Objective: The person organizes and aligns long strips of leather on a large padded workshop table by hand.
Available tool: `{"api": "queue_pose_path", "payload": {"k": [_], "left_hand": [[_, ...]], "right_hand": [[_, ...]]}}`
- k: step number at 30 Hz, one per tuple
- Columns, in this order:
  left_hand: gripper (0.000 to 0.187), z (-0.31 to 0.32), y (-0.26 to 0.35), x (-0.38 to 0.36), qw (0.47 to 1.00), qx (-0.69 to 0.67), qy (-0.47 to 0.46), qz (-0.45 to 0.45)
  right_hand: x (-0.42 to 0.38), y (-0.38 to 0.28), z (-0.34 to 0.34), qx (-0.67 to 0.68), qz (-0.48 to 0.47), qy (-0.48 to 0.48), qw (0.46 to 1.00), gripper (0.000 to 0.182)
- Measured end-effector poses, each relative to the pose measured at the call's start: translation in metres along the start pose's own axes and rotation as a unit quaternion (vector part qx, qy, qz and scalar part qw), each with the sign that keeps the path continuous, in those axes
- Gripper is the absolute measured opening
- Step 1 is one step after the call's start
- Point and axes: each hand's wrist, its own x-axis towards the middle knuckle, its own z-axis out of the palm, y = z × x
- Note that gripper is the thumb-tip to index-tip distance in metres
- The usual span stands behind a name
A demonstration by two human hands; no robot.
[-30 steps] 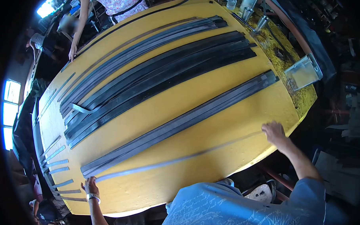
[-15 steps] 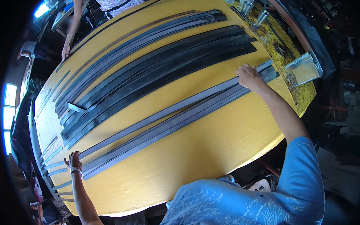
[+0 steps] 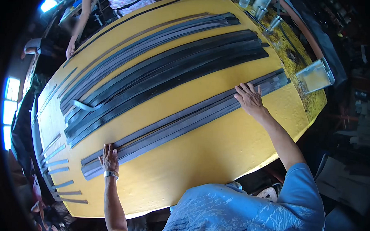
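Note:
A bundle of long dark grey strips (image 3: 180, 129) runs diagonally across the near half of the yellow tabletop (image 3: 199, 165). My left hand (image 3: 109, 158), a watch at its wrist, lies flat over the strips toward their left end, fingers stretched out. Toward the right end, my right hand (image 3: 250, 99) rests with fingers spread on the upper strips. Both hands are open and press from above without gripping. A narrow yellow gap shows between the top strip and the others. Beyond them lies a wider group of black strips (image 3: 174, 76), with one curled pale end (image 3: 84, 106).
More grey strips (image 3: 155, 43) lie farther back. Several short strip ends (image 3: 58, 162) lie at the left edge. At right are a clear rectangular container (image 3: 315, 77) and metal cups (image 3: 274, 23). Another person's hand (image 3: 70, 50) is at the far left edge.
My left hand has shifted right and flattened onto the strips. My right hand has opened from its grasp and moved slightly down-left. The top strip now lies closer to the others.

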Motion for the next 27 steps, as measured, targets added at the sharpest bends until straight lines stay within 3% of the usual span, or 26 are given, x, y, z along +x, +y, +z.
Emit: {"api": "queue_pose_path", "payload": {"k": [3, 7, 8, 11, 16, 17, 19, 20, 23, 27], "left_hand": [[0.042, -0.023, 0.012, -0.004, 0.999, -0.021, -0.034, -0.033], [0.046, 0.012, -0.019, 0.0, 0.997, -0.063, 0.04, 0.002], [0.045, 0.027, -0.025, 0.007, 0.997, -0.013, 0.071, 0.008], [0.029, 0.009, -0.008, 0.002, 0.989, -0.043, 0.145, 0.002], [0.03, -0.029, -0.014, 0.007, 0.995, -0.068, 0.068, -0.007], [0.03, -0.023, -0.028, 0.015, 0.995, -0.069, 0.069, -0.007], [0.031, -0.002, -0.06, 0.042, 0.939, -0.266, 0.204, -0.075], [0.029, 0.005, -0.081, 0.057, 0.931, -0.259, 0.244, -0.076], [0.021, 0.015, -0.151, 0.101, 0.899, -0.316, 0.267, -0.146], [0.035, 0.002, -0.222, 0.143, 0.9, -0.284, 0.251, -0.214]], "right_hand": [[-0.007, -0.012, 0.003, -0.021, -0.026, 0.069, 0.997, 0.05], [-0.031, -0.053, 0.002, -0.007, -0.069, 0.145, 0.987, 0.051], [-0.042, -0.063, 0.005, 0.005, -0.066, 0.135, 0.989, 0.054], [-0.09, -0.097, 0.017, -0.009, -0.064, 0.084, 0.994, 0.058], [-0.176, -0.153, 0.045, 0.051, -0.051, -0.077, 0.994, 0.063], [-0.189, -0.166, 0.049, 0.05, -0.051, -0.075, 0.995, 0.063], [-0.217, -0.19, 0.057, 0.016, -0.033, -0.076, 0.996, 0.067], [-0.225, -0.193, 0.069, 0.012, -0.046, -0.044, 0.998, 0.071], [-0.228, -0.206, 0.077, 0.027, -0.001, -0.033, 0.999, 0.073], [-0.225, -0.206, 0.075, 0.047, 0.03, -0.045, 0.997, 0.075]]}}
